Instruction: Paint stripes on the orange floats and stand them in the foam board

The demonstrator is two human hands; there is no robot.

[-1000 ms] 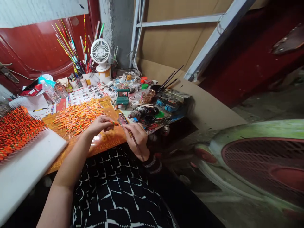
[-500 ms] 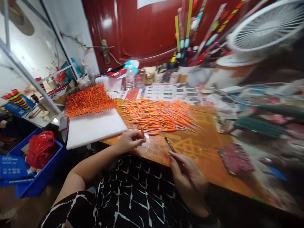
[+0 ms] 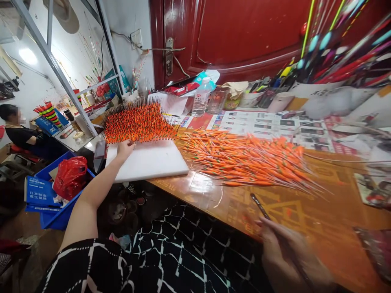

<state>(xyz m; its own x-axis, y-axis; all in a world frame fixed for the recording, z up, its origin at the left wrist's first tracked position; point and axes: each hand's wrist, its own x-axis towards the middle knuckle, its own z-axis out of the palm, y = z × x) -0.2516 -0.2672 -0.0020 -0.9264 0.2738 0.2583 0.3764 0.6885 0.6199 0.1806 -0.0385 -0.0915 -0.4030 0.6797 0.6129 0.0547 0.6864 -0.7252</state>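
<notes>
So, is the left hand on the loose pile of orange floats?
No, the left hand is at the white foam board, by the upright floats, apart from the loose pile.

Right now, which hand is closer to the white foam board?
Left. The left hand rests on the white foam board; the right hand, holding a brush, is well to its right.

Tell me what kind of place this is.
Probably a small fishing-float painting workshop: a white foam board bristling with orange floats, a loose pile of floats on the table, and a thin brush in the right hand.
</notes>
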